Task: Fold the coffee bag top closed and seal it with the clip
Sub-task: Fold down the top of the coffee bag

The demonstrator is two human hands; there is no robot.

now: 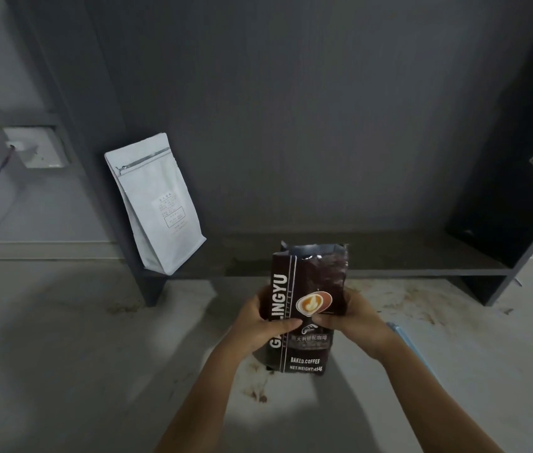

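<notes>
A dark brown coffee bag with white lettering and a coffee-cup picture stands upright on the pale floor, its top edge open and unfolded. My left hand grips its left side, thumb across the front. My right hand holds its right side at the same height. A light blue object shows just behind my right wrist; I cannot tell what it is. No clip is clearly in view.
A white coffee pouch leans in the left corner of a dark grey shelf unit. A wall socket with a cable is at the far left. Brown stains mark the floor near the shelf.
</notes>
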